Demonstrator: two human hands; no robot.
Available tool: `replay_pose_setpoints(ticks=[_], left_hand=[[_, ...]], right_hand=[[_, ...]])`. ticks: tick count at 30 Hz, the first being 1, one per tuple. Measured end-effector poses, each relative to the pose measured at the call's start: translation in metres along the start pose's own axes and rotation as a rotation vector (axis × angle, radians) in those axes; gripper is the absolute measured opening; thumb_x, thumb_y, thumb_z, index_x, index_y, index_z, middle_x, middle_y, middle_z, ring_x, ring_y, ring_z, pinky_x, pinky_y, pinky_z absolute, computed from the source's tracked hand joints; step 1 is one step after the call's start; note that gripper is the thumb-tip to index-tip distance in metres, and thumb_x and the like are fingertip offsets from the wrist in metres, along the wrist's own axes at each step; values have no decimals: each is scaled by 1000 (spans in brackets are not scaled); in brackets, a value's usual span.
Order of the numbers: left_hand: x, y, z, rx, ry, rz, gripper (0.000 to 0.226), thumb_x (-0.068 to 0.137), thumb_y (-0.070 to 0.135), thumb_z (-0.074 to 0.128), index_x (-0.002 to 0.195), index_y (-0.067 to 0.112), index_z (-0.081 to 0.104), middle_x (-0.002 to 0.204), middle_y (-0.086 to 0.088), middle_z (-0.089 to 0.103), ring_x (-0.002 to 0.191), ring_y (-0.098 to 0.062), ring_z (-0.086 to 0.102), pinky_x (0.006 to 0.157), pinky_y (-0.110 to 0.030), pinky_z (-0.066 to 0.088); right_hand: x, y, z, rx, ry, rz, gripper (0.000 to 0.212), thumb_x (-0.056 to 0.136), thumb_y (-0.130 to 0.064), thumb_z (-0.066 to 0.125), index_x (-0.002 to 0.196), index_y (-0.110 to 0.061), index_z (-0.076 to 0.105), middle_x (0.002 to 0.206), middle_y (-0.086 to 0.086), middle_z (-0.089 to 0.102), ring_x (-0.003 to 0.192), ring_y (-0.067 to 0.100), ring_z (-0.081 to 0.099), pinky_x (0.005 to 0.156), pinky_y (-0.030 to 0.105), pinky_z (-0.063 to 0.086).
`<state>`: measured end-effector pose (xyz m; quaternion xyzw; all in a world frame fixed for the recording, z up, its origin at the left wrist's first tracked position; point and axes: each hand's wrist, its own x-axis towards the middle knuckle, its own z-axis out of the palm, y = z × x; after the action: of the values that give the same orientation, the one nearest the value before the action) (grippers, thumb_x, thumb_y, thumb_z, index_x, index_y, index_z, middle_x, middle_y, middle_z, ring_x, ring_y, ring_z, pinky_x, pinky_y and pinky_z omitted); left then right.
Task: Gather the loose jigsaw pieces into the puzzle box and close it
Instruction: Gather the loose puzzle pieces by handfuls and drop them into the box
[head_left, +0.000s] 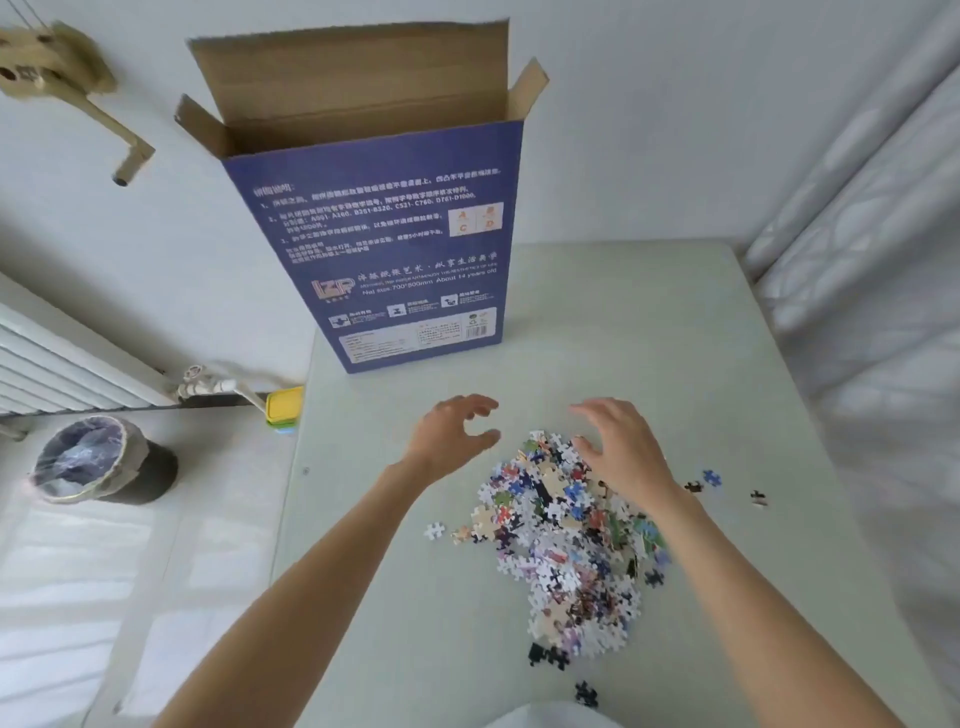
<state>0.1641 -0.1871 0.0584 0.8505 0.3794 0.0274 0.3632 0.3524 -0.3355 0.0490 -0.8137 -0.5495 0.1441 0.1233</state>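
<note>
A tall blue puzzle box (395, 249) stands upright at the table's far left, its brown top flaps open. A heap of loose jigsaw pieces (566, 535) lies on the pale table (649, 338) in front of me. My left hand (452, 436) hovers just left of the heap's far end, fingers loosely curved, holding nothing. My right hand (623, 447) is spread over the heap's far end, fingers relaxed, palm down. A few stray pieces (711, 478) lie to the right and dark pieces (548, 656) at the near side.
A bin lined with a plastic bag (98, 462) stands on the floor to the left, beside a white radiator (62, 369). A small yellow and green container (284, 408) sits off the table's left edge. A curtain (872, 234) hangs on the right.
</note>
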Motion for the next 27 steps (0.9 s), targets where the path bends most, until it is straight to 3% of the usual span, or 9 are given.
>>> replay_pose_setpoints(ticks=[3,6,9,12,18,21,24,27], left_hand=[[7,-2,48,88,-284,-90,76,77,42,71,141,25,33,140,-6,42,125,-22,41,105,-38,38],[8,0,83,180,-366,-156,109,68,47,77,149,24,8,147,-9,23,133,-28,25,106,-44,35],[5,2,107,308,-392,-147,124,58,48,83,148,27,-1,141,-9,24,127,-27,26,100,-45,42],[-1,3,119,340,-333,-118,120,58,42,84,147,27,5,133,-6,29,118,-22,31,94,-39,45],[-3,1,122,159,-290,-160,95,64,29,83,141,25,28,129,-5,38,114,-20,44,100,-30,38],[-1,1,118,121,-270,-173,77,69,27,80,133,23,38,123,-4,47,107,-19,51,95,-28,41],[2,2,113,116,-237,-179,58,75,25,76,125,20,48,116,-4,57,103,-18,55,88,-24,41],[2,4,109,95,-228,-187,47,78,23,74,120,19,55,112,-3,62,102,-19,58,87,-23,41]], right_hand=[[-18,30,26,-6,-232,222,76,82,-49,61,144,-28,24,153,5,18,140,27,16,114,50,17],[-22,43,46,23,-364,366,103,69,-64,66,146,-37,3,156,5,-3,142,35,-2,110,62,6],[-18,42,61,75,-458,397,119,59,-68,70,145,-41,-9,156,8,-8,141,41,-7,109,64,6],[-15,29,70,-38,-462,294,118,61,-64,72,146,-37,-5,155,12,1,140,43,4,110,58,16],[-15,24,76,30,-356,211,83,71,-44,75,139,-28,30,136,8,35,120,29,39,95,37,41],[-14,26,74,90,-324,212,72,72,-39,75,133,-26,39,130,4,43,115,25,46,92,35,45],[-11,28,66,159,-259,198,58,76,-22,74,128,-23,47,125,1,51,112,19,52,93,31,45],[-10,28,59,195,-224,194,53,79,-21,71,127,-17,50,127,2,55,114,18,54,97,32,44]])
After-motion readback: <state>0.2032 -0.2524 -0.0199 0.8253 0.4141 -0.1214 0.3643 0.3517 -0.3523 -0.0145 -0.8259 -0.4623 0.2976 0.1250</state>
